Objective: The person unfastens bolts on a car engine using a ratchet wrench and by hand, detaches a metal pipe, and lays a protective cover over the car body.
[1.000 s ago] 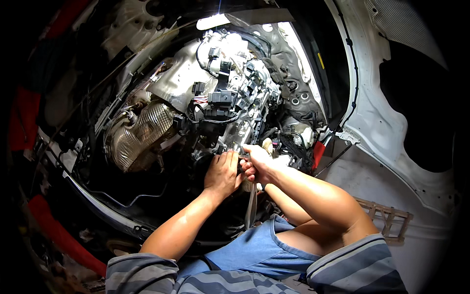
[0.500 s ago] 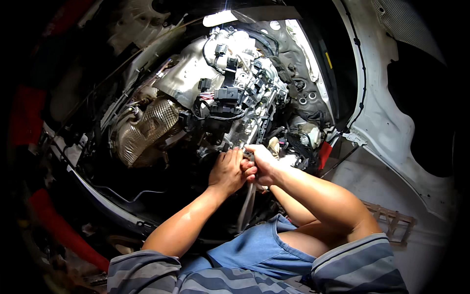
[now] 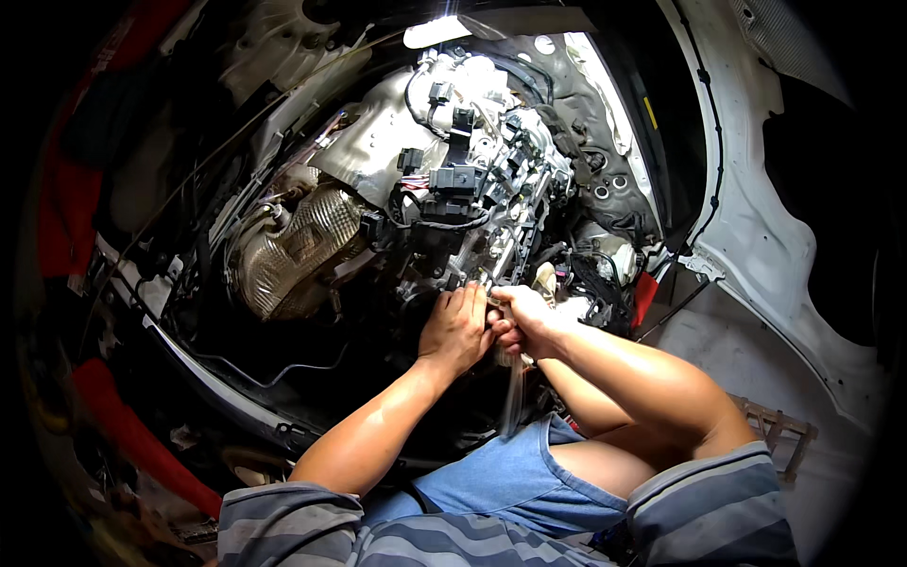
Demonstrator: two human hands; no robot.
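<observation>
Both hands meet at the near end of a car engine [image 3: 477, 161]. My left hand [image 3: 457, 326] is closed, its fingers bent and pressed together against my right hand's fingertips. My right hand [image 3: 525, 319] is curled, thumb and forefinger at a small metal part on the engine's edge. What either hand grips is mostly hidden by the fingers. Below them hangs a long, narrow, pale grey strip-like thing [image 3: 513, 397], smeared by motion; its kind cannot be made out. Black connectors and wiring [image 3: 456, 180] sit on the engine just beyond my hands.
A ribbed metal heat shield [image 3: 307, 250] stands left of the engine. The white body panel [image 3: 746, 180] curves along the right. A red piece [image 3: 645, 297] is near my right forearm. A thin bent metal line [image 3: 274, 378] runs at lower left, above the front crossbar [image 3: 217, 387].
The whole view has shifted, so the engine and my hands appear slightly farther right. The hanging strip has swung and is now blurred. My hands stay together at the same spot.
</observation>
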